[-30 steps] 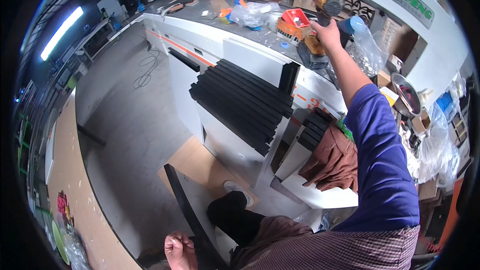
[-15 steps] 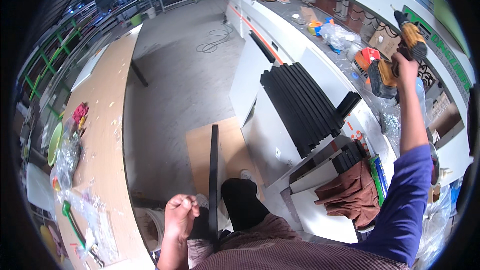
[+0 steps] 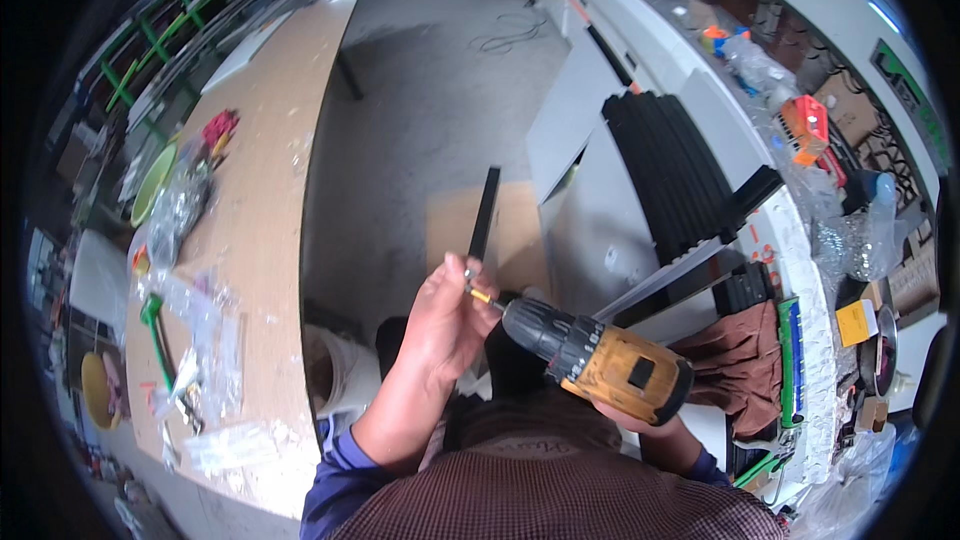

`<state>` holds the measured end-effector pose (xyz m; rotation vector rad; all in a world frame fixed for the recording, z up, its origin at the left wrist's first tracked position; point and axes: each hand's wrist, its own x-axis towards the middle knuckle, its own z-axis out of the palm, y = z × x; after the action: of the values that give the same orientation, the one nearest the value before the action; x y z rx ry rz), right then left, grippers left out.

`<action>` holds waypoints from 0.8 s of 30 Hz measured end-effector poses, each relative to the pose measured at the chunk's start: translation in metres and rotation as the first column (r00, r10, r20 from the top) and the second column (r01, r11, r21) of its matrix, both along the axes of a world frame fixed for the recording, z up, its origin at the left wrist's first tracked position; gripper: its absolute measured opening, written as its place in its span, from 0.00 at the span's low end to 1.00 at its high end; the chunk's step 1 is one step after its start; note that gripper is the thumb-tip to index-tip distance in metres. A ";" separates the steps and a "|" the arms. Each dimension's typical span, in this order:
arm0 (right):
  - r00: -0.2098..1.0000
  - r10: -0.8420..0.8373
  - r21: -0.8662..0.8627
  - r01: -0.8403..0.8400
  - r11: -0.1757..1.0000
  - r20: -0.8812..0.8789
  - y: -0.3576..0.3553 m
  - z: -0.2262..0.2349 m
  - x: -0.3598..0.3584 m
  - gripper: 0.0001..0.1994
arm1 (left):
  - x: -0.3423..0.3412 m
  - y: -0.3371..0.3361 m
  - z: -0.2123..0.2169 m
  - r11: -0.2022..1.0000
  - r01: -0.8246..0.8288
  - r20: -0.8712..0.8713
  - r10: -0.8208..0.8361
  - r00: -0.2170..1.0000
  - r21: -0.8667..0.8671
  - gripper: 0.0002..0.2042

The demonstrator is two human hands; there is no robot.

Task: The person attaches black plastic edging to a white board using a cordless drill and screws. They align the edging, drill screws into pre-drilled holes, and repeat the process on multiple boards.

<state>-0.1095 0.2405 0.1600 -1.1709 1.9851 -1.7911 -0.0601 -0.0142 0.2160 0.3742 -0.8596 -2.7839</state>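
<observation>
Two hands meet over the person's lap, but the far left comes first: a long wooden surface (image 3: pixel 265 200) curves down that side, strewn with clear plastic bags (image 3: pixel 200 330), a green bowl (image 3: pixel 152 180) and a red bundle (image 3: pixel 218 127) near its upper end. Below its inner edge stands a white bucket (image 3: pixel 335 370) on the grey floor. Next comes the left hand (image 3: pixel 445 315), its fingers pinched together around the yellow bit (image 3: pixel 481 295) at the nose of a cordless drill — whether it also touches the black strip (image 3: pixel 484 215) that rises just above the fingers, over a sheet of cardboard (image 3: pixel 500 240) on the floor, cannot be told. The cordless drill (image 3: pixel 600 360), black at the chuck and orange-yellow in the body, lies tilted with its tip toward the left hand; the right hand (image 3: pixel 640 420) is clamped on its grip from below, mostly hidden under the tool. Further right a stack of black strips (image 3: pixel 680 175) rests on a white workbench (image 3: pixel 590 110), with a brown cloth (image 3: pixel 745 380) near its lower end — and an orange tool (image 3: pixel 805 125) among clutter beyond.
</observation>
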 end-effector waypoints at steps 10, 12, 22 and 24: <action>0.970 0.090 0.362 -0.168 0.917 0.224 0.007 -0.032 0.035 0.32 | 0.030 -0.003 -0.017 0.997 -0.066 0.012 0.066 0.998 -0.051 0.13; 0.976 0.117 0.406 -0.184 0.895 0.183 0.006 -0.028 0.034 0.31 | 0.031 -0.002 -0.019 0.995 -0.080 0.015 0.081 0.997 -0.055 0.13; 0.781 -0.123 0.567 -0.326 0.756 0.612 0.006 0.004 0.039 0.28 | 0.029 0.001 -0.022 0.985 -0.128 0.082 0.138 0.987 -0.111 0.13; 0.899 0.001 0.461 -0.226 0.858 0.439 0.006 -0.001 0.040 0.28 | 0.029 0.002 -0.022 0.982 -0.133 0.088 0.145 0.985 -0.133 0.14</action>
<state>-0.0698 0.2462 0.1587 -0.6452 1.8920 -1.2125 -0.0312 -0.0125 0.1944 0.5308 -0.9862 -2.5858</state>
